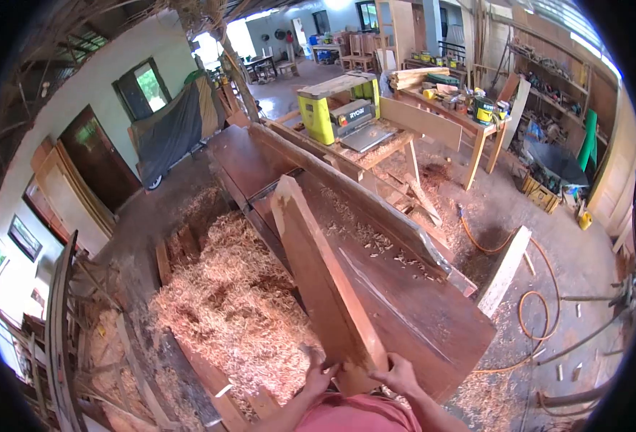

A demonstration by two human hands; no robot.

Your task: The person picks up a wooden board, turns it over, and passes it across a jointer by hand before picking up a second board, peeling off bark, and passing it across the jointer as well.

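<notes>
A long, thick wooden board [322, 263] lies on the brown bed [433, 324] of a jointer, its far end by the dark cutter slot [273, 189]. My left hand [319, 373] is closed on the left edge of the board's near end. On the opposite edge, my right hand [398, 376] grips the same end, with the thumb toward the wood. The fingers under the board are hidden. Along the bed's right side runs a wooden fence [354, 193], with loose shavings beside it.
A large heap of shavings [235, 309] fills the floor left of the jointer. Beyond the fence stands a green Ryobi thickness planer [338, 111]. An orange hose [548, 317] coils on the floor to the right, near a leaning plank [505, 272]. A workbench [476, 128] stands farther back.
</notes>
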